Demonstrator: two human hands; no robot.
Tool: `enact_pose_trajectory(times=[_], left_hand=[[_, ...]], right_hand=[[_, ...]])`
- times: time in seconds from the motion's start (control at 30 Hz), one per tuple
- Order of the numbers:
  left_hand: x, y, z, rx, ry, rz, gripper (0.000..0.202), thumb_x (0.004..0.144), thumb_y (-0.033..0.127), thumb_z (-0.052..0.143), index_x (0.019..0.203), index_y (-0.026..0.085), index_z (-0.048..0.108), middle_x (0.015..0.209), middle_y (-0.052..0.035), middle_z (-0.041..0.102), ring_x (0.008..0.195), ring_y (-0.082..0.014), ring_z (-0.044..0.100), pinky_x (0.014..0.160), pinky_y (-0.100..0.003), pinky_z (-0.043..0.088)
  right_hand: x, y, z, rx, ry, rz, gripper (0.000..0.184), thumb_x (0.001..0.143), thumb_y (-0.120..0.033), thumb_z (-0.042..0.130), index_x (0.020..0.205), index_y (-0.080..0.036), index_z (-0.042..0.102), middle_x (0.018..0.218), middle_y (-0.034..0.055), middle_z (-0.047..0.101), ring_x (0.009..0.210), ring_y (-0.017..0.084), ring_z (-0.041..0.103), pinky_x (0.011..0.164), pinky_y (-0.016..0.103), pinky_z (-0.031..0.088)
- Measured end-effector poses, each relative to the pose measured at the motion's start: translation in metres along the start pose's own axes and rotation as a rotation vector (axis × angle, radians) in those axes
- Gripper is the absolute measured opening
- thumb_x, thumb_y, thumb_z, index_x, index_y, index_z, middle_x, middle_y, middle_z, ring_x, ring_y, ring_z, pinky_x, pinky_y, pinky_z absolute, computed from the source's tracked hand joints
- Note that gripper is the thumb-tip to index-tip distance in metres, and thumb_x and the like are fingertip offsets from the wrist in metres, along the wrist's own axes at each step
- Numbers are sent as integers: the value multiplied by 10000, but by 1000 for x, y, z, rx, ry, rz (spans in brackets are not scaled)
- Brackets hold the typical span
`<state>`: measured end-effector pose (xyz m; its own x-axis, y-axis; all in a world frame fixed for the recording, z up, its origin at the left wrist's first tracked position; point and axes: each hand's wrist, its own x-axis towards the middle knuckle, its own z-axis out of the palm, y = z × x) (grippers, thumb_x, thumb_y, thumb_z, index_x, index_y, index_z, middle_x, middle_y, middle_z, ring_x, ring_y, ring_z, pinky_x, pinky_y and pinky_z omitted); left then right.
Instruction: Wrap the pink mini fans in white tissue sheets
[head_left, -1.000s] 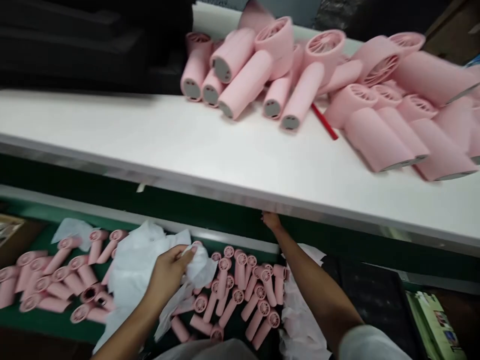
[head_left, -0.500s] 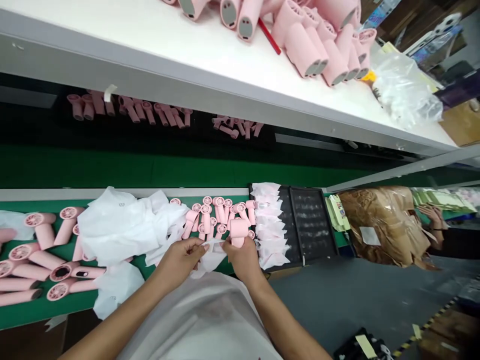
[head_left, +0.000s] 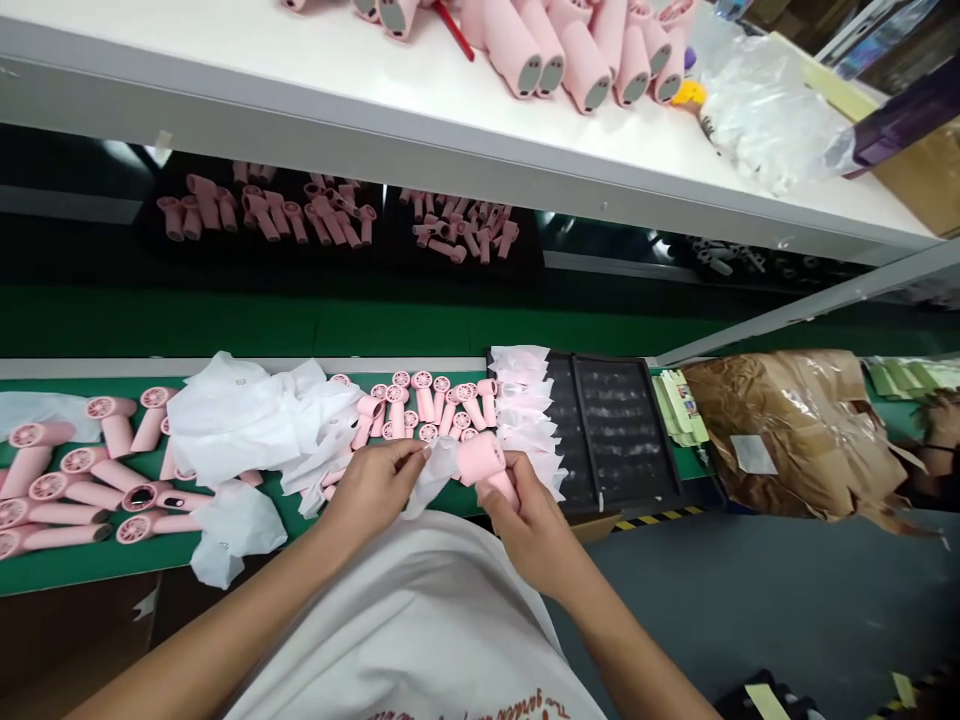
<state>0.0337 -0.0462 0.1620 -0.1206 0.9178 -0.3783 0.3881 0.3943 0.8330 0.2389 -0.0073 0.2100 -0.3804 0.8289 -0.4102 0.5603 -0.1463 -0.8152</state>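
Pink matte plastic handheld fan (head_left: 480, 458) against a thin white wrap sheet (head_left: 435, 478), with more fans in the same pink, round spoked grilles, lying on a green conveyor belt (head_left: 75, 565). Above, a white shelf top (head_left: 225, 80) carries pink fan handles with grey oval ends (head_left: 585, 70) and a thin red rod (head_left: 456, 25). Right side: black tray (head_left: 574, 430) with grey smudges, brown kraft paper bag (head_left: 787, 440) with white label (head_left: 754, 455), yellow-and-black striped hazard tape (head_left: 652, 518); white T-shirt (head_left: 405, 630) has red lettering (head_left: 465, 712).
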Motion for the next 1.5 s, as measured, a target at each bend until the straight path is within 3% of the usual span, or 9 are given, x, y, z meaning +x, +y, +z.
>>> enact_pose_trajectory(times=[0.23, 0.43, 0.57, 0.77, 0.93, 1.03, 1.17, 1.3, 1.5], left_hand=[[-6, 4, 15, 10, 4, 233, 253, 913, 347, 505, 929, 232, 731, 835, -30, 709, 707, -186, 601, 642, -272, 410], [-7, 1, 10, 65, -28, 377, 257, 930, 313, 498, 1003, 243, 735, 867, -44, 699, 751, -182, 617, 696, -273, 438], [-2, -5, 12, 230, -33, 498, 303, 956, 288, 445, 1064, 214, 718, 789, -53, 658, 712, -167, 585, 659, -272, 427], [0, -5, 27, 339, -108, 644, 295, 949, 257, 431, 1071, 217, 697, 865, -74, 658, 813, -198, 592, 728, -307, 445], [-3, 3, 30, -109, 231, 88, 504, 762, 531, 691, 1153, 224, 605, 1055, -83, 610, 882, -232, 595, 742, -339, 493], [6, 16, 34, -681, 96, -251, 570, 744, 607, 674, 1117, 185, 583, 990, -74, 625, 827, -211, 608, 674, -316, 520], [23, 37, 39, -1095, 73, -185, 439, 730, 468, 756, 1004, 156, 613, 858, -38, 645, 719, -152, 608, 617, -242, 500], [26, 46, 46, -1090, 154, -121, 443, 689, 378, 807, 1008, 152, 598, 811, -16, 631, 629, -128, 579, 516, -215, 450], [13, 41, 50, -1010, -1, -96, 357, 709, 326, 791, 966, 169, 601, 791, 0, 630, 610, -110, 549, 492, -200, 393]], right_hand=[[2, 27, -3, 52, -56, -29, 184, 715, -331, 760, 858, -229, 703, 1273, 89, 567, 1133, 277, 555, 770, 329, 476], [14, 48, 8, 488, -308, 199, 344, 766, -374, 698, 1036, -214, 560, 646, -61, 591, 430, 78, 438, 392, 180, 287], [18, 54, 23, 575, -186, 132, 536, 783, -357, 690, 1256, -235, 468, 712, -61, 595, 464, 70, 441, 415, 179, 328], [32, 68, 53, 491, 111, 26, 302, 747, -309, 677, 1020, -207, 598, 852, -15, 626, 576, 87, 546, 470, 186, 423], [42, 65, 56, 694, 246, 109, 354, 724, -371, 717, 908, -229, 449, 606, -95, 547, 363, 70, 430, 331, 176, 279], [36, 48, 53, 757, 247, 64, 354, 722, -338, 724, 907, -226, 443, 622, -88, 548, 392, 73, 455, 347, 176, 294], [19, 27, 50, 739, 162, -31, 345, 755, -253, 668, 1067, -212, 525, 806, -19, 622, 603, 116, 589, 559, 237, 492], [11, 20, 51, 708, 216, -86, 487, 804, -240, 623, 1264, -263, 463, 1138, 53, 565, 810, 153, 626, 749, 311, 546], [16, 28, 57, 580, 342, -42, 619, 793, -224, 633, 1345, -308, 364, 1150, 47, 535, 847, 158, 628, 723, 304, 560]])
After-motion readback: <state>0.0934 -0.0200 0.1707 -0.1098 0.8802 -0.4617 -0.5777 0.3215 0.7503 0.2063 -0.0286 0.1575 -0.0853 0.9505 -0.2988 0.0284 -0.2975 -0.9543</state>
